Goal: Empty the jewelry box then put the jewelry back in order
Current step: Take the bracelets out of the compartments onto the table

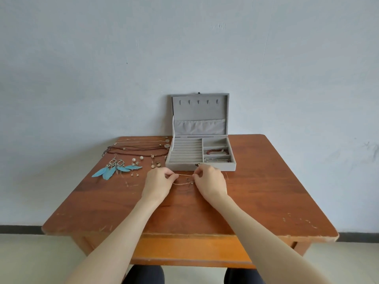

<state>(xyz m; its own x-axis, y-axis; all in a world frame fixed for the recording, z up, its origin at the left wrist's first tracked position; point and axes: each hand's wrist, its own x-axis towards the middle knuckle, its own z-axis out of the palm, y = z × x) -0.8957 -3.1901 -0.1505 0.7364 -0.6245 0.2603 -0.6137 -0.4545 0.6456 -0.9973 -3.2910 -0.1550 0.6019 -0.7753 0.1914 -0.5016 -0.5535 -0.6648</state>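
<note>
Hands (162, 181) (211, 181) — our two — pinching one thin chain (185, 175), one open jewelry box (201, 154) holding two bracelets (217, 151), two feather earrings (115, 169) beside it.

A pale blue-grey wall (184, 48) fills the far side, its paint faintly scuffed and streaked, with patchy marks toward the right. A dark baseboard (18, 229) runs along its foot on both sides. The floor (30, 259) is light, smooth and cream-coloured. A brown wooden surface (256, 197) stands against the wall, its top scratched and its near edge chipped. Soft, even light falls without hard shadows.
</note>
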